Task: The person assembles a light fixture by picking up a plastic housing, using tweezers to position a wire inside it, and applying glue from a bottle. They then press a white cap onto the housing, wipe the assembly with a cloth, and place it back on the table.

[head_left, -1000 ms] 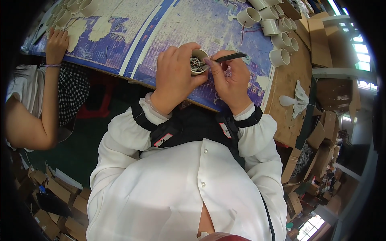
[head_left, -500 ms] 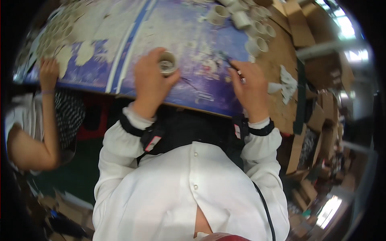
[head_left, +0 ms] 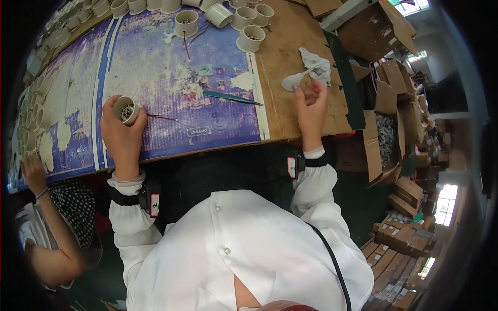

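Note:
My left hand is wrapped round a small white round cup, held near the front of the table. Small dark and pale parts show inside it, and a thin dark red wire shows beside it. My right hand is above the bare brown board at the right, fingers loosely curled and apart, with nothing visible in them. Just beyond its fingertips lie a white plastic spoon and a crumpled white cloth. Teal tweezers lie on the purple printed sheet between my hands.
More white cups stand along the far side, several holding small parts; one cup lies tipped over. At the left, a co-worker's hand touches the table near more cups. Open cardboard boxes crowd the right.
My right hand has let go of the tweezers, which now lie on the sheet, and has moved right toward the spoon. My left hand still holds the cup. The view has swung right.

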